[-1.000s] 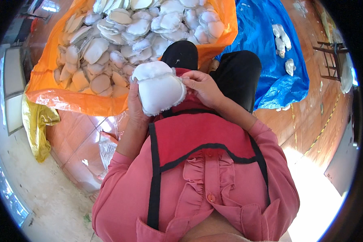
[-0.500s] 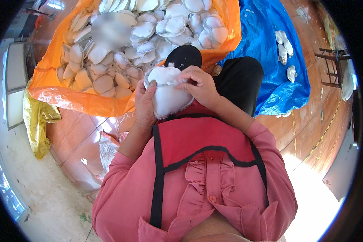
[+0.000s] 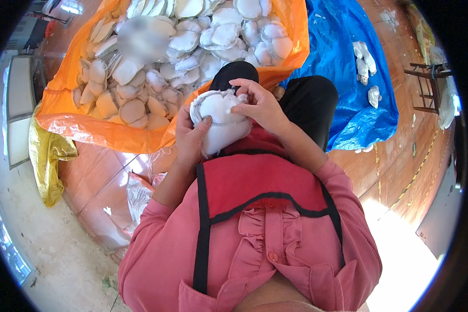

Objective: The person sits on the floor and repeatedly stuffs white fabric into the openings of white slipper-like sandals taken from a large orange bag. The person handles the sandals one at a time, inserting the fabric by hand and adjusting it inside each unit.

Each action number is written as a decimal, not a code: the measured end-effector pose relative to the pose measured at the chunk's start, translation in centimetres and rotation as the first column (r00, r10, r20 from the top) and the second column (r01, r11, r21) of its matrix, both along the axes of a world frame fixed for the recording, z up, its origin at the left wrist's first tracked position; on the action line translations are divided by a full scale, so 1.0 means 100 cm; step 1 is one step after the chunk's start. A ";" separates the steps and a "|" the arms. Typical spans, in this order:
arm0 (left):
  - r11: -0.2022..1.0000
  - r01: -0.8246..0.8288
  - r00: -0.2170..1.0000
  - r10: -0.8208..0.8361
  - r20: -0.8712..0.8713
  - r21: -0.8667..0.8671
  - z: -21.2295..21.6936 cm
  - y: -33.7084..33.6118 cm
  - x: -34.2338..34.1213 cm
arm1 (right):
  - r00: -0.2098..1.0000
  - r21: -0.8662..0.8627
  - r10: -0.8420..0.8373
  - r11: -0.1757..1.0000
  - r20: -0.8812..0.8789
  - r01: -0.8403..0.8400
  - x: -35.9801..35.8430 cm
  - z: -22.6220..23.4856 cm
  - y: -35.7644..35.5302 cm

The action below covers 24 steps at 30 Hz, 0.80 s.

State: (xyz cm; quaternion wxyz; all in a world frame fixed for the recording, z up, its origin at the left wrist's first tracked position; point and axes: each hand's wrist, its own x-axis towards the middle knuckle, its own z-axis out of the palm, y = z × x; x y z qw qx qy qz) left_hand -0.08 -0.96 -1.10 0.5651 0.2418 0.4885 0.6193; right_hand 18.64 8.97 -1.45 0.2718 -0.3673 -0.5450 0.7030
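A soft white padded cloth piece, rounded with a seam across its middle and fuzzy edges, is held over my lap. My left hand grips its left side, the thumb lying on the front face and the other fingers partly hidden behind. At the upper right edge, my right hand has its thumb against the piece and its index finger lifted. A tuft of white fluff shows between those fingers.
Beyond my knees an orange sheet sack lies spread, heaped with similar white padded pieces. To its right is a blue plastic sheet with a few white scraps. A yellow sack sits at left, a wooden stool at right.
My right hand has shifted slightly up, its index finger now raised and apart from the thumb. The padded piece has turned a little, showing more of its left edge.
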 end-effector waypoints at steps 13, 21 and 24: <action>0.981 0.168 0.976 -0.152 -0.157 0.093 -0.007 -0.003 -0.006 | 1.000 -0.293 0.000 0.956 -0.025 -0.007 0.009 0.002 0.017; 0.994 0.104 0.993 -0.102 -0.051 0.039 -0.007 -0.004 -0.003 | 0.926 -0.391 -0.315 0.895 -0.209 0.216 0.000 -0.016 0.004; 0.994 0.090 0.995 -0.087 -0.045 0.058 -0.006 -0.003 -0.001 | 0.915 -0.370 -0.341 0.896 -0.215 0.247 0.001 -0.016 0.005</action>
